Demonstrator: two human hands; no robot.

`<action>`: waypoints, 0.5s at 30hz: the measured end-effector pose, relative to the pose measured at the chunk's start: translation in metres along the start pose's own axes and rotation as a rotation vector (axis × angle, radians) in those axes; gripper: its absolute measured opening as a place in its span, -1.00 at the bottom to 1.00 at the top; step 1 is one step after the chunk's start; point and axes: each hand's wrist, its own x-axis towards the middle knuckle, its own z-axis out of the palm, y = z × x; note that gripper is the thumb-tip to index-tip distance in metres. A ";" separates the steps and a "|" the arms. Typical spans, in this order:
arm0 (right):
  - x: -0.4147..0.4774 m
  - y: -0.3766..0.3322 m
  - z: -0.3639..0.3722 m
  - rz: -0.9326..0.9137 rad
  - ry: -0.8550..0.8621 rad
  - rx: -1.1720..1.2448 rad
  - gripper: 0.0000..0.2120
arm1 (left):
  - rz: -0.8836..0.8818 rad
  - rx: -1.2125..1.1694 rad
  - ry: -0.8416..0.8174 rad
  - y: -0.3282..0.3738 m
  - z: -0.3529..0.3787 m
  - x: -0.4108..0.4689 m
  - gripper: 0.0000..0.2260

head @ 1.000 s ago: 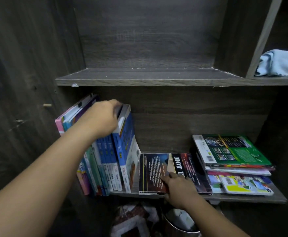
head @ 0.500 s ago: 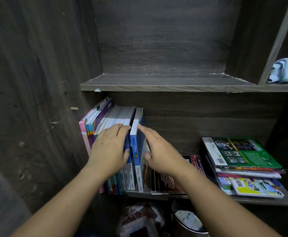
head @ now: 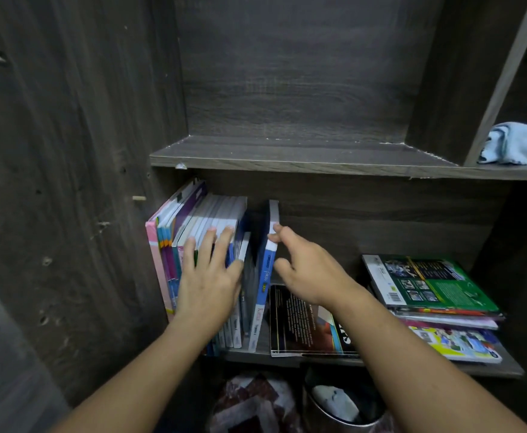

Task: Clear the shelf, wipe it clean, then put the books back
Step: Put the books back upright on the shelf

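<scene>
Press the left grip (head: 207,285) flat, fingers straight, on the standing books (head: 212,214) while the right grip (head: 306,276), pinching the blue book (head: 263,292) beside it, slowly tips it out.

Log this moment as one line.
left hand: flat on upright books | right hand: grips blue book, tilted off row | book stack: flat, right
</scene>
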 end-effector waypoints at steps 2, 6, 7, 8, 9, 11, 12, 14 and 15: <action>-0.001 0.005 0.001 0.001 0.024 0.011 -0.60 | -0.023 0.078 -0.060 0.005 0.008 -0.006 -0.65; 0.000 0.014 -0.004 0.000 0.011 0.050 -0.65 | -0.146 0.090 -0.057 0.022 0.016 -0.011 -0.58; 0.000 0.015 -0.006 0.000 -0.003 0.053 -0.66 | -0.183 0.070 -0.053 0.027 0.016 -0.011 -0.60; 0.001 0.014 -0.007 -0.003 -0.015 0.051 -0.67 | -0.215 0.050 -0.048 0.030 0.016 -0.011 -0.63; 0.001 0.014 -0.008 -0.007 -0.025 0.046 -0.67 | -0.235 0.033 -0.030 0.032 0.016 -0.010 -0.67; 0.003 0.014 -0.009 -0.017 -0.038 0.031 -0.67 | -0.254 0.009 0.004 0.035 0.014 -0.010 -0.71; 0.004 0.015 -0.010 -0.015 -0.044 0.029 -0.68 | -0.264 -0.003 0.010 0.035 0.012 -0.010 -0.71; 0.004 0.018 -0.012 -0.009 -0.050 0.041 -0.69 | -0.270 -0.029 0.004 0.036 0.011 -0.013 -0.71; 0.004 0.020 -0.013 -0.006 -0.053 0.047 -0.71 | -0.265 -0.041 -0.014 0.037 0.012 -0.016 -0.71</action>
